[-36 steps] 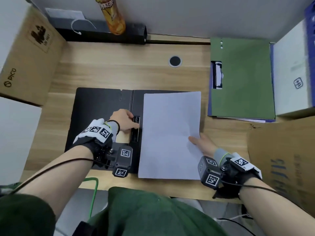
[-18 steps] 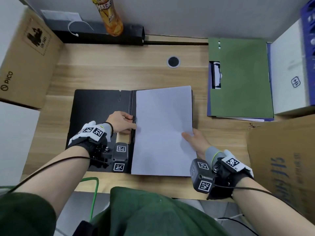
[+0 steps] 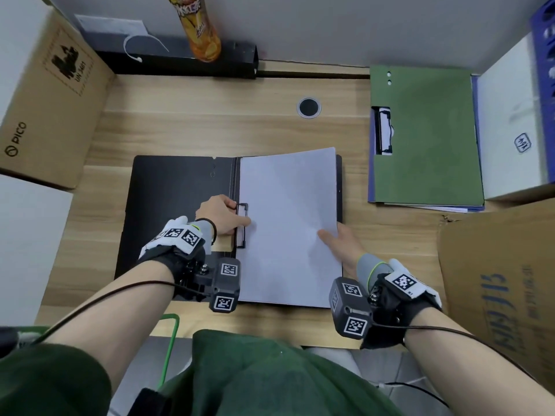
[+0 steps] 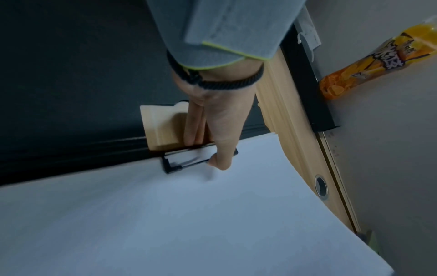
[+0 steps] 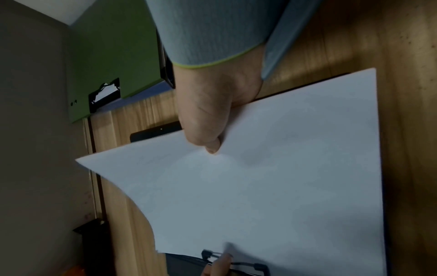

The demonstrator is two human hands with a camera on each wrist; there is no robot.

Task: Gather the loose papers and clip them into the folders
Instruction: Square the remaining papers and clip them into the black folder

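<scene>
An open black folder [image 3: 174, 205] lies flat mid-desk. A white paper sheet [image 3: 288, 223] covers its right half, its left edge tucked under the black wire clip [image 3: 242, 226] at the spine. My left hand [image 3: 237, 217] holds that clip, thumb over its frame and fingers behind it; the left wrist view shows the thumb on the clip [image 4: 179, 164] and paper [image 4: 165, 214]. My right hand [image 3: 333, 238] pinches the sheet's right edge, thumb on top, fingers hidden beneath. In the right wrist view the right hand [image 5: 212, 138] bows the paper [image 5: 283, 186] slightly.
A closed green folder [image 3: 426, 136] with its own clip [image 3: 384, 130] lies on a blue one at the back right. Cardboard boxes stand at left [image 3: 45, 100] and right [image 3: 504, 280], a white box [image 3: 510, 124] far right. An orange snack tube [image 3: 201, 28] and a cable hole [image 3: 308, 107] are behind.
The paper has slid left across the folder until its left edge went under the clip. My right hand moved left with it; my left hand stayed at the clip.
</scene>
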